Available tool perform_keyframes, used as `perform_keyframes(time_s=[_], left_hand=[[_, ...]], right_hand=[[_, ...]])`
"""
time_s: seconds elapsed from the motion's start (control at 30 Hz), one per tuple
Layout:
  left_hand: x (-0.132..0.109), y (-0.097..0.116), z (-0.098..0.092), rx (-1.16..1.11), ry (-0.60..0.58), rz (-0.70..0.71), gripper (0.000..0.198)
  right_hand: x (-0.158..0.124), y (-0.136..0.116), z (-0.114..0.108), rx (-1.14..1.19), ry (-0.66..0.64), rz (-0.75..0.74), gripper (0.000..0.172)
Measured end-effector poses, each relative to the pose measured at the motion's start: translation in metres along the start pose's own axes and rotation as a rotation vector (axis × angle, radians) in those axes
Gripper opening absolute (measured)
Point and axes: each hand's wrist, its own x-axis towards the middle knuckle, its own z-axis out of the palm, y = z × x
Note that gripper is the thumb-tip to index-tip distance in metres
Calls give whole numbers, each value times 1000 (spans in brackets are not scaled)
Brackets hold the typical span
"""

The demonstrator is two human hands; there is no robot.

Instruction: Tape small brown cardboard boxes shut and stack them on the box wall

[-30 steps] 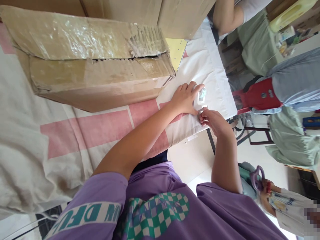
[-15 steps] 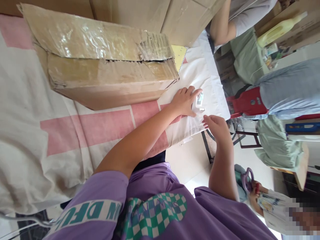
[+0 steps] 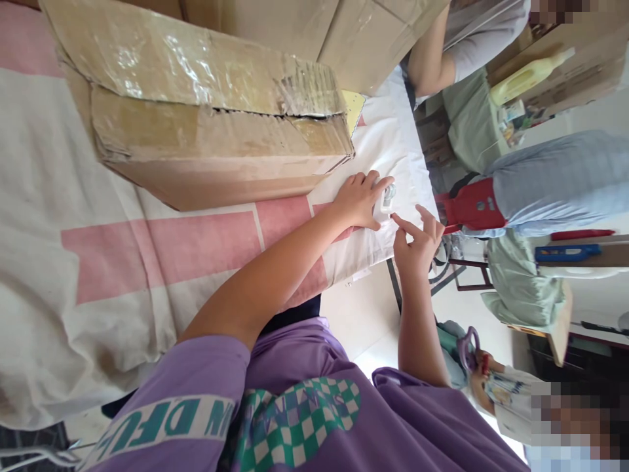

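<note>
My left hand (image 3: pixel 360 200) rests on the cloth-covered table, its thumb and index finger spread around a small white object (image 3: pixel 388 198) with a clear, rounded part. The index fingertip lies against the object's far edge. What exactly the object is, I cannot make out. Close by on the right is my right hand (image 3: pixel 417 244), its index finger stretched out to the object's near side and another finger raised. A tiny dark spot shows at that fingertip; no held thing is visible in this hand.
A taped cardboard box (image 3: pixel 221 144) stands beyond my left forearm, with a yellow sheet (image 3: pixel 354 108) at its corner. Another person's arm (image 3: pixel 432 62) is at the far side. A red stool (image 3: pixel 472 204), a yellow bottle (image 3: pixel 531 75) and a person holding a purple ring-shaped thing (image 3: pixel 468 347) are off the table.
My right hand has moved left to the white object, and its curled fingers have opened, with the index finger stretched out. My left hand stays at the object. The view has shifted slightly.
</note>
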Motion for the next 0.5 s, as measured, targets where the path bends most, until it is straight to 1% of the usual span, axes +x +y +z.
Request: perform_keyframes(time_s=[0.1,0.17,0.23,0.27,0.3,0.33,0.4,0.43,0.5], left_hand=[[1,0,1,20,5,7,106],[1,-1,1,26,7,5,107],[0,-1,1,22,9,7,107],[0,-1,1,19,11,8,107],[-1,-1,1,17,13,11,107],[-1,-1,0,17,15,14,107],[-2,-1,-1,21,17,16,107],[-2,-1,-1,24,19,17,107],[-2,-1,-1,27,21,19,108]], right_hand=[[2,-6,-3,-56,8,52,39],[4,-3,-3,-75,25,73,36],[6,5,-1,-25,44,99,35],[6,10,1,51,33,136,36],[6,16,3,163,-3,192,37],[6,20,5,295,-66,264,37],[5,28,9,547,-219,418,36],[5,30,12,633,-285,478,36],[9,34,16,712,-360,547,33]])
